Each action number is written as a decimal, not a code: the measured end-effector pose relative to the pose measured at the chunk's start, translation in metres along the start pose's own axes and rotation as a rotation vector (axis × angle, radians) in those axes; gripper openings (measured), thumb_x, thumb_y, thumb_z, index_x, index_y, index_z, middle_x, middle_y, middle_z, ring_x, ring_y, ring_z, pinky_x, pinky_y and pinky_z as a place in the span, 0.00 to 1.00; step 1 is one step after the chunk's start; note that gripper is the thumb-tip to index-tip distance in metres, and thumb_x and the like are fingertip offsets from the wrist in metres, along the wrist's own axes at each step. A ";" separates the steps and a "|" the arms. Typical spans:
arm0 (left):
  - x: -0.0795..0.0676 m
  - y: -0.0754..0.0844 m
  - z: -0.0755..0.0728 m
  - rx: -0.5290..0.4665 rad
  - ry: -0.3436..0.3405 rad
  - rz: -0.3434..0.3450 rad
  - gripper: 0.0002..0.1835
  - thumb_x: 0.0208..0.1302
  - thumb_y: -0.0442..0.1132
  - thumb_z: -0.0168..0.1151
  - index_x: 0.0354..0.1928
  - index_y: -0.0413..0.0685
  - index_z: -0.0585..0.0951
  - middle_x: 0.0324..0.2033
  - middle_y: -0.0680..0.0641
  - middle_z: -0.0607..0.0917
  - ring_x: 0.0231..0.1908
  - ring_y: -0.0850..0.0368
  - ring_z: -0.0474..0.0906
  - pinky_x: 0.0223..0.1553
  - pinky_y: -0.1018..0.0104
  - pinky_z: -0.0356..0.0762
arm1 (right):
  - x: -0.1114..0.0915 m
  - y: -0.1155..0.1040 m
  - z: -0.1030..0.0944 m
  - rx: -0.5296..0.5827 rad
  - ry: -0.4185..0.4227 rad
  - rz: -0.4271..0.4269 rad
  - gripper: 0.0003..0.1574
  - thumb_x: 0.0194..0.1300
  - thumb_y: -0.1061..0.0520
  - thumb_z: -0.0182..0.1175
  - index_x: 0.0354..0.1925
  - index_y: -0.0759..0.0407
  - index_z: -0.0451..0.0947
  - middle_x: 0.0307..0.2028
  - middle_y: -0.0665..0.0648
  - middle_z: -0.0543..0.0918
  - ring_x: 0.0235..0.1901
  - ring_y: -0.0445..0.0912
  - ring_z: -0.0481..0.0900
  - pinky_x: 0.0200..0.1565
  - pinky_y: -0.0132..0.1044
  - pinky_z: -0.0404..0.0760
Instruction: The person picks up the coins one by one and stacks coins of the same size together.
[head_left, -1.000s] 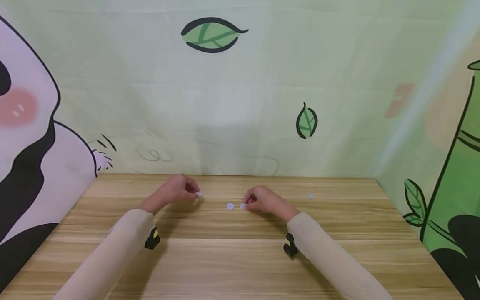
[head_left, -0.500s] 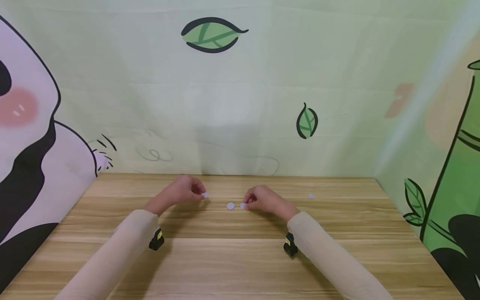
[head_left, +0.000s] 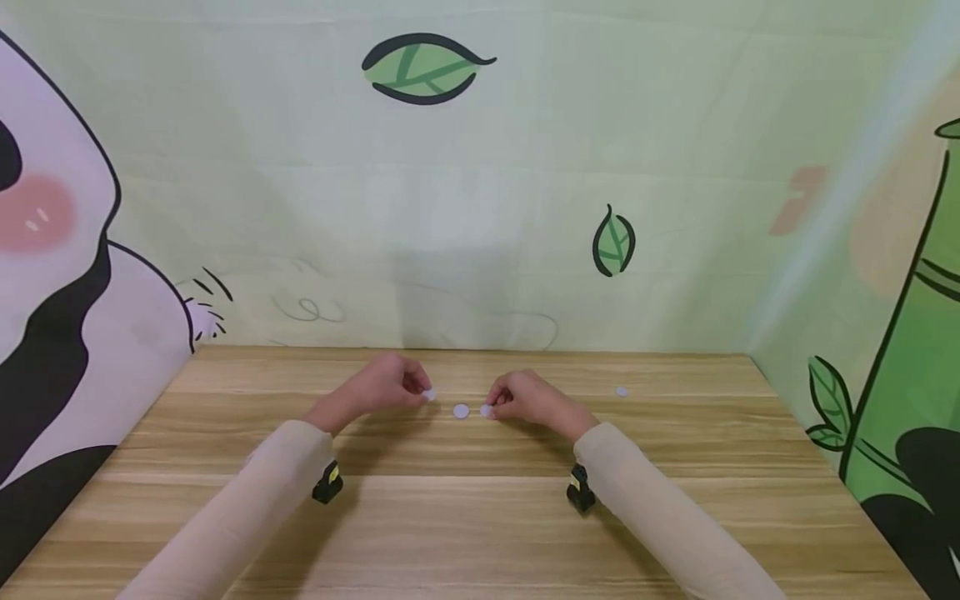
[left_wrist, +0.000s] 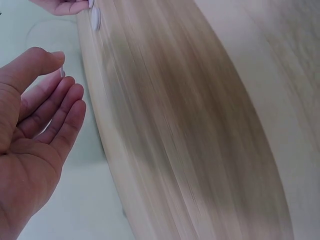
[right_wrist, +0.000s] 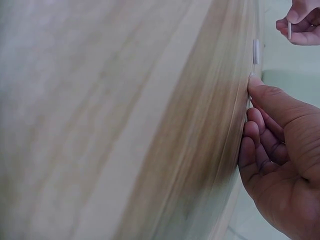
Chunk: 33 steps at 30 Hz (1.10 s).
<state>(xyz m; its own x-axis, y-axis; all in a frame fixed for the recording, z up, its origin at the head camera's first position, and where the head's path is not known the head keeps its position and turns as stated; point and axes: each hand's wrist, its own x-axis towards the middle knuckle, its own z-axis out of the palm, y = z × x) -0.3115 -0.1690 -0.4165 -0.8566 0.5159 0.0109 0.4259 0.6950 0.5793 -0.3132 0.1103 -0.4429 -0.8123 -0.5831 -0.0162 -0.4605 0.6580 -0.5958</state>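
Note:
Thumb and fingertips of my left hand (head_left: 384, 383) pinch a small white disc (head_left: 429, 395). The left wrist view shows this held disc (left_wrist: 62, 72) edge-on, raised off the table. To its right in the head view, another white disc (head_left: 461, 412) lies flat on the wood between my two hands. My right hand (head_left: 529, 397) stays low at the tabletop, pinching a third white disc (head_left: 486, 411) close beside the flat one. In the right wrist view, that hand's thumb covers most of its disc, while the flat disc (right_wrist: 256, 51) shows just beyond the thumb tip.
One more white disc (head_left: 622, 392) lies farther right near the back of the wooden table (head_left: 450, 533). Behind the table's back edge hangs a pale green printed cloth (head_left: 480, 183) with leaves. Black wrist cameras (head_left: 327, 482) sit at both cuffs.
My left hand has moved right and slightly toward me, carrying its disc closer to the flat one. The right hand and the discs on the table have stayed where they were.

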 end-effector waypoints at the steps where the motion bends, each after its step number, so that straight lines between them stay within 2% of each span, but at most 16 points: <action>1: 0.001 0.001 0.001 -0.007 0.000 0.001 0.05 0.60 0.33 0.73 0.36 0.42 0.87 0.33 0.50 0.88 0.36 0.59 0.83 0.41 0.64 0.83 | 0.000 0.000 0.000 0.000 -0.001 -0.001 0.06 0.65 0.59 0.70 0.37 0.61 0.85 0.29 0.49 0.83 0.30 0.37 0.74 0.36 0.29 0.75; 11: 0.003 0.008 0.005 -0.022 -0.004 0.000 0.04 0.59 0.34 0.73 0.36 0.42 0.87 0.32 0.50 0.87 0.36 0.59 0.83 0.42 0.64 0.83 | 0.001 -0.001 -0.001 0.004 -0.013 0.010 0.06 0.65 0.58 0.70 0.37 0.60 0.85 0.29 0.49 0.83 0.30 0.37 0.74 0.36 0.29 0.75; 24: 0.004 0.009 0.007 -0.018 -0.024 0.000 0.04 0.59 0.35 0.74 0.34 0.44 0.87 0.31 0.52 0.87 0.34 0.61 0.82 0.39 0.66 0.82 | -0.001 -0.001 -0.002 -0.013 0.002 -0.017 0.06 0.64 0.60 0.71 0.37 0.62 0.85 0.29 0.50 0.84 0.30 0.37 0.74 0.36 0.29 0.76; 33: 0.005 0.016 0.007 -0.005 -0.020 0.015 0.04 0.58 0.35 0.74 0.33 0.44 0.87 0.30 0.52 0.87 0.33 0.61 0.82 0.39 0.66 0.82 | -0.001 -0.002 -0.001 0.017 -0.003 -0.007 0.06 0.64 0.59 0.71 0.37 0.62 0.85 0.29 0.50 0.84 0.30 0.37 0.74 0.35 0.28 0.75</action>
<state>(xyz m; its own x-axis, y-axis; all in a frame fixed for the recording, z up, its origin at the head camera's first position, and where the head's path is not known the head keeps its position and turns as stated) -0.3067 -0.1519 -0.4133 -0.8442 0.5360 0.0029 0.4369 0.6850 0.5830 -0.3124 0.1101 -0.4412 -0.8078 -0.5893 -0.0141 -0.4602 0.6454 -0.6096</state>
